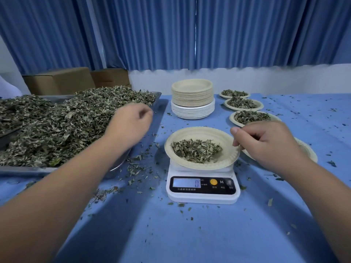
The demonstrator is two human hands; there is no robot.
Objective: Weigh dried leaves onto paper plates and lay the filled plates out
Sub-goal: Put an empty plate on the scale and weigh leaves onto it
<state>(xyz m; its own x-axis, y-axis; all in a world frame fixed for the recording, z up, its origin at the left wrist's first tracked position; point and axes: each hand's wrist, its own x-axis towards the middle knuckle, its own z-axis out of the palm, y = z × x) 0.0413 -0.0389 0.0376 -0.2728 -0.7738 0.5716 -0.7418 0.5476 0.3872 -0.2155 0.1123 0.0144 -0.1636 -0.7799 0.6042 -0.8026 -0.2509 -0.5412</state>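
Observation:
A paper plate (228, 149) with a small heap of dried leaves (196, 150) sits on a white digital scale (202, 196). My right hand (266, 143) hovers at the plate's right rim. Its thumb sticks out and its fingers curl down over the rim, but a grip does not show. My left hand (131, 122) is blurred above the right edge of the metal tray (24, 170), which is heaped with dried leaves (57, 128). Its fingers are curled and I see nothing in them. Three filled plates (245, 105) stand in a row at the back right.
A tall stack of unused paper plates (192, 99) stands behind the scale. Another plate (308, 150) lies mostly hidden behind my right hand. Leaf scraps litter the blue tablecloth (190, 234). Cardboard boxes (60, 80) sit behind the tray, under blue curtains.

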